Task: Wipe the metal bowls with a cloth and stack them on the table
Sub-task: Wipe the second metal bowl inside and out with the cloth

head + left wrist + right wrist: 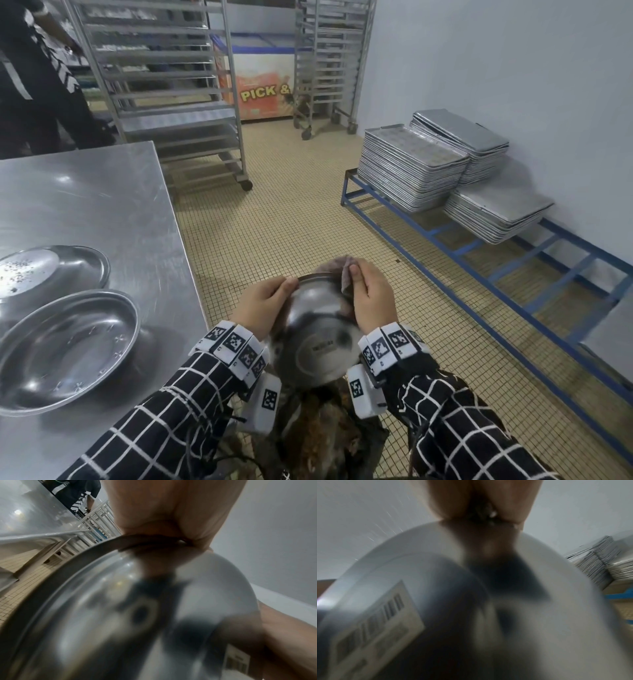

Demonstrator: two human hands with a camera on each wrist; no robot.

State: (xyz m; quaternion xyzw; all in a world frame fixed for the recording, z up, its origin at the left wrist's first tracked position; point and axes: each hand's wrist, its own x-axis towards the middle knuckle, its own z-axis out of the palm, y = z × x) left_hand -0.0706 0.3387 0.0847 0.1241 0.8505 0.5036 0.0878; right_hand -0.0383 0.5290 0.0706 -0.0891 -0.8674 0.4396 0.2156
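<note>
Item: metal bowl (317, 337), held in the air off the table's right edge, in front of the person's body. Its base faces the head camera, with a barcode label (373, 620) on it; the opening points away and down toward the floor.

Left hand (262, 305): curled over the bowl's left rim, thumb on the outer wall, gripping.

Right hand (371, 301): on the right rim, pinching a greyish cloth (344, 274) against the edge, the rest of the cloth lying past the far rim.

Table (102, 192): steel, to the left of both hands. Two more bowls rest on it, a near bowl (68, 346) sitting upright and a far bowl (51, 270) behind it, which seems to lie upside down with specks on its base.

Key relation: the stacking place lies to the left, so the left hand is nearer; the held bowl likely needs turning opening-up before it goes there.

Hidden or unclear: the bowl's inside and the cloth's contact there; the fingers behind the rim; both wrist views are blurred.
</note>
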